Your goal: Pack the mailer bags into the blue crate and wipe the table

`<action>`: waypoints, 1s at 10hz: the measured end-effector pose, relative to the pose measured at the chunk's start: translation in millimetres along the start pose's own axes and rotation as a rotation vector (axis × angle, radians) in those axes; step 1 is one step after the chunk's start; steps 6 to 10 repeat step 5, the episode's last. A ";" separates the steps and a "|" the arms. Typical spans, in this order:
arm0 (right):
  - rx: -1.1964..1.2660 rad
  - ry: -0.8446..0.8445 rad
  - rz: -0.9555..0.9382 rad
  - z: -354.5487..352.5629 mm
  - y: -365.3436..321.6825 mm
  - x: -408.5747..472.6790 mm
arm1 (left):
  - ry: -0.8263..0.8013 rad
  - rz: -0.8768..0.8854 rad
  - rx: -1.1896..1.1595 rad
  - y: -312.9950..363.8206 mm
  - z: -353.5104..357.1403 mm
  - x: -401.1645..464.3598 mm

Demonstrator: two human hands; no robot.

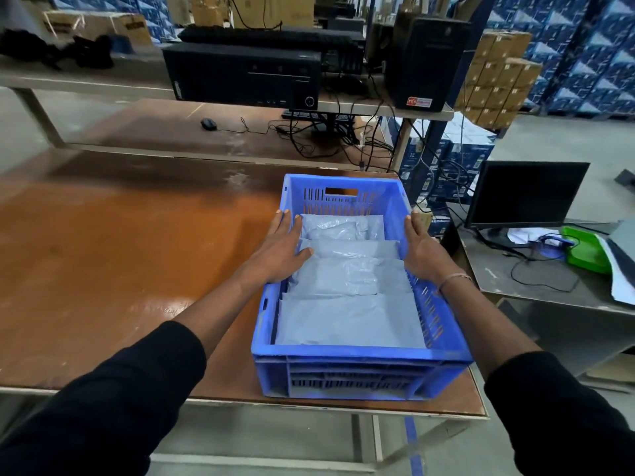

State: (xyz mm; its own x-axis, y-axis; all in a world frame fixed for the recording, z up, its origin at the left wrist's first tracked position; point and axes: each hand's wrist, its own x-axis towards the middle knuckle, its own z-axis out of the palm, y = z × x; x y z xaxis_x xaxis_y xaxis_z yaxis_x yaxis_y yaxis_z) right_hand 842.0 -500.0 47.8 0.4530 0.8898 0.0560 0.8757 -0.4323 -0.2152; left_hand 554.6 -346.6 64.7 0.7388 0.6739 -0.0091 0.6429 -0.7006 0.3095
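Both hands were laid on the long side walls of the blue crate (360, 359), which sat at the near right corner of the brown desk (120, 252). The left hand (281, 249) lay over the crate's left rim with its fingers stretched out flat and the thumb dipping inside, its tip touching one of the grey mailer bags (350, 317) — not clenched around anything. The right hand (421, 247) pressed flat against the right rim, fingers extended toward the far end, a thin band at its wrist; whether the thumb hooked over the wall could not be told. Black sleeves covered both forearms. Inside the crate the mailer bags lay flat and overlapping, several deep from the near wall to the far one, filling the bottom. No bags showed on the desk surface itself, which looked glossy, with a pale smeared patch near its far edge. Beyond it, a raised shelf carried a black computer case (244, 77), and a mouse (208, 124) lay beneath — a dark monitor (525, 194) stood on a separate stand to the right.
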 end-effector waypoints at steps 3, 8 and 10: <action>0.057 -0.043 0.048 -12.1 -6.0 -7.5 | -0.055 0.032 -0.168 -12.7 -2.9 -3.9; 0.035 0.121 0.125 -10.6 -54.1 -8.3 | -0.018 0.165 -0.184 -68.9 -13.4 -20.9; 0.035 0.121 0.125 -10.6 -54.1 -8.3 | -0.018 0.165 -0.184 -68.9 -13.4 -20.9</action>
